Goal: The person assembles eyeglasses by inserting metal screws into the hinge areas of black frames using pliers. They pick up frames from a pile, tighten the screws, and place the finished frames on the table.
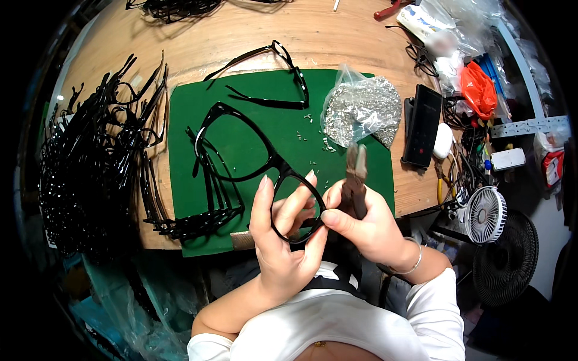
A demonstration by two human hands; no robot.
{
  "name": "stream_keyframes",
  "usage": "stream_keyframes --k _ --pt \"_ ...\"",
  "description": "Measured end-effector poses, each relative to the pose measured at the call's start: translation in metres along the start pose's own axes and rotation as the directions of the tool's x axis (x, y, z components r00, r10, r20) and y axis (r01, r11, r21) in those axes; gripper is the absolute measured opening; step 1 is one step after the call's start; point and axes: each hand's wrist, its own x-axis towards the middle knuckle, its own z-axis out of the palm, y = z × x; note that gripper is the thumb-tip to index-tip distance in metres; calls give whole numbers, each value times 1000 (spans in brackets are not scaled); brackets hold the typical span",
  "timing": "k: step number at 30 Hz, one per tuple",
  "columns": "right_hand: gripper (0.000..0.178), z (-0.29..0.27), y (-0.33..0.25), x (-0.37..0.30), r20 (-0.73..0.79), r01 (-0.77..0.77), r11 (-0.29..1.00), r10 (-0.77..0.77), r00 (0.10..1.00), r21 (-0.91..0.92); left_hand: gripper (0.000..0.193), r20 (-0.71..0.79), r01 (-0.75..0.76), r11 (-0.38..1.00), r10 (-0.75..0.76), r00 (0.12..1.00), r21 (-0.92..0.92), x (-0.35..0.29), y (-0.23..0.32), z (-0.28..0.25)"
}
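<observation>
My left hand (278, 237) holds a glossy black eyeglass frame (276, 161) near its right rim, with fingers reaching through and around that rim. The frame front is tilted above the green mat (180, 114), its left rim pointing up and away. My right hand (378, 231) grips dark metal pliers (354, 189), jaws upward, and its thumb and forefinger also pinch the right end of the frame. Beyond the pliers, a clear plastic bag (361, 111) full of tiny silvery parts lies on the mat. Several loose silvery bits (326, 144) are scattered beside it.
Folded black glasses (201, 222) are stacked at the mat's near left; another pair (306, 90) lies at its far edge. A large heap of black frames (90, 186) covers the table's left. To the right are a phone (422, 126), an orange bag (478, 89), cables and a white fan (485, 215).
</observation>
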Motion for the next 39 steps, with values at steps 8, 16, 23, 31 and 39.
stream_keyframes --k 8,16,23,31,39 --pt "16 -9 -25 -1 241 -98 977 143 960 -188 85 261 326 887 -246 933 -328 6 13 -13" --pt "17 -7 -25 -3 245 -184 979 201 948 -90 85 256 411 764 -324 911 -498 5 17 -12" --pt "19 -19 -38 -15 199 -205 918 283 938 -339 89 268 427 794 -339 902 -434 -1 18 -26" --pt "16 -9 -30 -10 302 -99 960 179 936 -262 91 298 494 717 -394 869 -492 0 25 -31" --pt "20 -1 -30 -5 344 -46 977 117 931 -208 90 306 491 743 -387 870 -455 -4 23 -28"
